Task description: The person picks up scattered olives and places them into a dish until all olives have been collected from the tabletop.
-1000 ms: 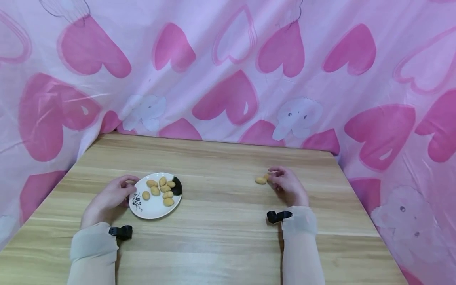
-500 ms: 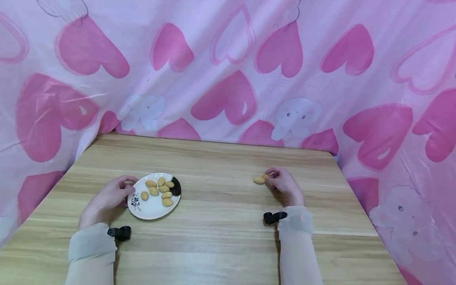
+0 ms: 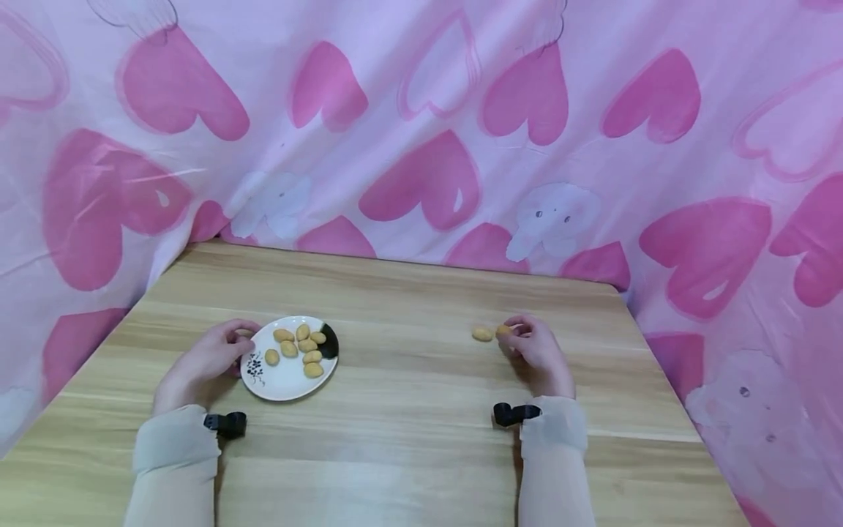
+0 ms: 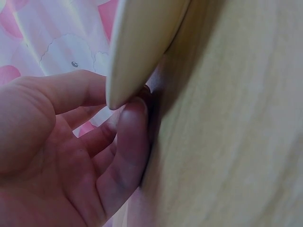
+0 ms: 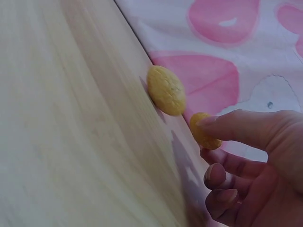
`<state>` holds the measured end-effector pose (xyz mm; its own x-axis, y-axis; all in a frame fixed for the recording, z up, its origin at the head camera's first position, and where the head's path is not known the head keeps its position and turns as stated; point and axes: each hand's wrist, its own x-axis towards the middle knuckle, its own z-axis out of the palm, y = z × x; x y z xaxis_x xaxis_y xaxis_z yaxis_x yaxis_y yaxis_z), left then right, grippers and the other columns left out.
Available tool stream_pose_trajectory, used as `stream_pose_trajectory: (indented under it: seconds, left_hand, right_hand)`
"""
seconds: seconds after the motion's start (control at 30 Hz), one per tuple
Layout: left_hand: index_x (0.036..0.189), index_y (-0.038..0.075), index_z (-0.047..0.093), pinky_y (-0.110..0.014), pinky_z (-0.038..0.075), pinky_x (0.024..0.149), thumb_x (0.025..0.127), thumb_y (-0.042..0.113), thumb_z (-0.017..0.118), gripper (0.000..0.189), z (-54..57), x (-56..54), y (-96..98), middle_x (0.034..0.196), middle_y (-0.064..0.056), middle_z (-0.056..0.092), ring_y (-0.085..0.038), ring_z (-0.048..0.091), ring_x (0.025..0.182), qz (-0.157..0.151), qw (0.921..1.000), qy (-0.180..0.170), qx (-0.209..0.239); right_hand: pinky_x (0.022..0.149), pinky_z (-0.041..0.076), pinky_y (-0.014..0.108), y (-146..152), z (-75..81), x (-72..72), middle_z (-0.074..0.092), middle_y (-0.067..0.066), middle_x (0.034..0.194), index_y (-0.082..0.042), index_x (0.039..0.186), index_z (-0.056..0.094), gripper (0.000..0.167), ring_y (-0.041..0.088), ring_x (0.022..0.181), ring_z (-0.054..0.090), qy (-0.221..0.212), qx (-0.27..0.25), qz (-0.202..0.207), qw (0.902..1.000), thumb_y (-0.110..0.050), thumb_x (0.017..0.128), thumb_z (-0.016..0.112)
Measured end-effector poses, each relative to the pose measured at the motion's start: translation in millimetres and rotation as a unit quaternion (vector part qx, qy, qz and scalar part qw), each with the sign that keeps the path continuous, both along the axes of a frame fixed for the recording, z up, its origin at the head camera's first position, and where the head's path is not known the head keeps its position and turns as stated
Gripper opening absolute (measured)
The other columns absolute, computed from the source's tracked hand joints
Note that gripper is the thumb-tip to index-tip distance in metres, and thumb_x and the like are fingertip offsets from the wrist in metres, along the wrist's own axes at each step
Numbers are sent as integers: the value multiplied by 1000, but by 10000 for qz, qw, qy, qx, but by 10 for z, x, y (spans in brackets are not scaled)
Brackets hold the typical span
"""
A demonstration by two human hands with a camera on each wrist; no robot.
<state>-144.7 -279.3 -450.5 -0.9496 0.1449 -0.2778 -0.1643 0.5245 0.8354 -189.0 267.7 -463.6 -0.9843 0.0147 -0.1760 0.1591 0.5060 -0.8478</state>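
Observation:
A round white plate (image 3: 282, 382) with a black patch and a dark floral print stands at the left, bearing several small yellow, potato-like ovals (image 3: 288, 348). My left hand (image 3: 207, 362) pinches its near-left rim; in the left wrist view the edge of the plate (image 4: 135, 52) lies between thumb and fingers. Over on the right, my right hand (image 3: 536, 348) pinches one yellow oval (image 5: 204, 132) between thumb and forefinger, the other fingers curled below. Another yellow oval (image 5: 165, 91) lies on the table just left of it, apart from the held one.
The wooden table (image 3: 395, 410) runs back to a pink heart-patterned cloth (image 3: 408, 88) hanging behind and along both sides. A black wrist camera (image 3: 226, 424) sits on the left cuff, and another black camera (image 3: 516, 414) on the right cuff.
My right hand has taken hold of the farther yellow oval and drawn it slightly right, opening a gap from the other one. My left hand and the plate stay put.

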Motion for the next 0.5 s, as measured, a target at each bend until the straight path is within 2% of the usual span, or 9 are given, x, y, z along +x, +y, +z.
stream_pose_trajectory:
  seconds: [0.17,0.4,0.5]
  left_hand:
    - [136,-9,39,-35,52,64,99,3,45,40,-1,-27,1,104,-22,54,-23,56,82,-66,10000,-6,-20]
    - [136,-9,39,-35,52,63,98,3,46,41,3,-32,11,99,-19,55,-22,57,80,-83,10000,-2,6]
    - [137,-8,39,-35,53,64,98,3,46,41,10,-34,20,99,-18,55,-23,57,81,-40,10000,-86,-8]
  right_hand:
    - [72,51,38,72,61,85,52,15,108,-8,122,56,31,31,80,59,-80,-111,-69,9999,-19,94,65]
    - [79,48,38,17,229,140,56,14,113,-11,125,58,34,31,93,58,311,393,72,9987,-26,96,63]
    - [80,50,43,-52,309,161,57,14,112,-11,125,58,34,35,92,60,391,322,180,9986,-28,96,64]
